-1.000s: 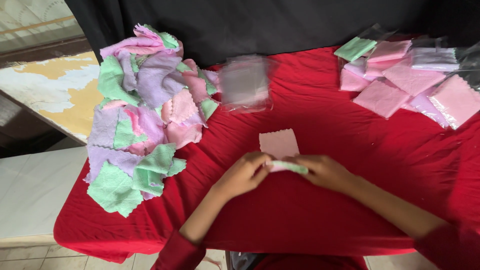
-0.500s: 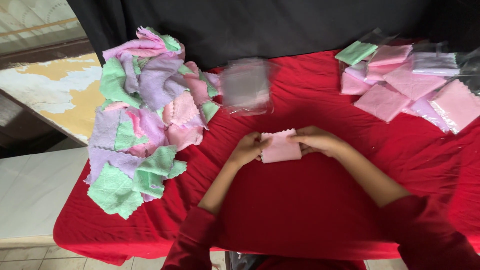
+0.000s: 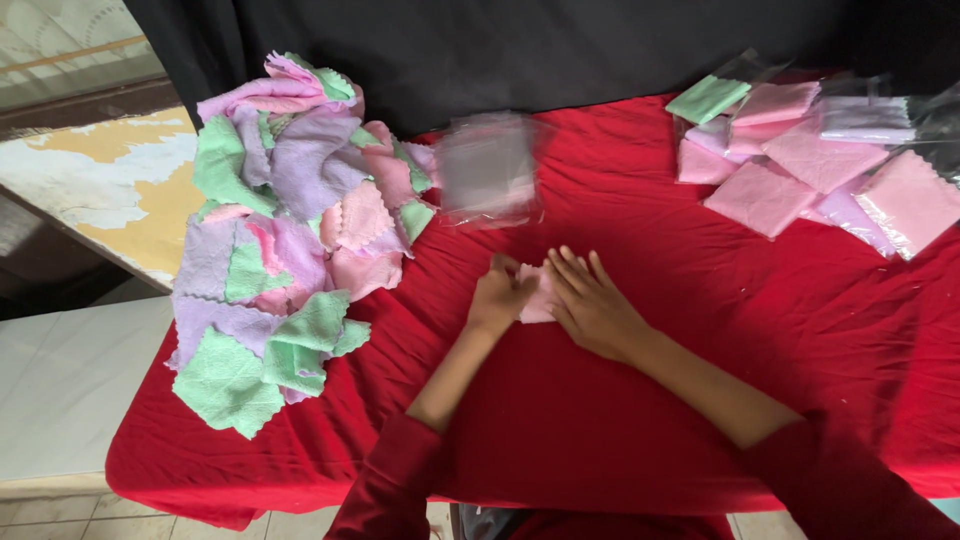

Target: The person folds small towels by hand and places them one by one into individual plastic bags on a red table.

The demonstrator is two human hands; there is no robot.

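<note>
A small folded pink cloth (image 3: 537, 297) lies on the red tablecloth (image 3: 640, 420) at the middle of the table. My right hand (image 3: 592, 305) rests flat on it with fingers spread, covering most of it. My left hand (image 3: 500, 297) is curled against the cloth's left edge, pinching it. Only a strip of pink shows between the two hands.
A heap of loose pink, purple and green cloths (image 3: 285, 230) covers the table's left side. A stack of clear plastic bags (image 3: 488, 170) lies just beyond my hands. Bagged folded cloths (image 3: 810, 160) sit at the far right. A black backdrop (image 3: 520, 50) hangs behind.
The pink cloth has been folded smaller. My right hand moved onto it and flattened, and my left hand closed in on its left edge.
</note>
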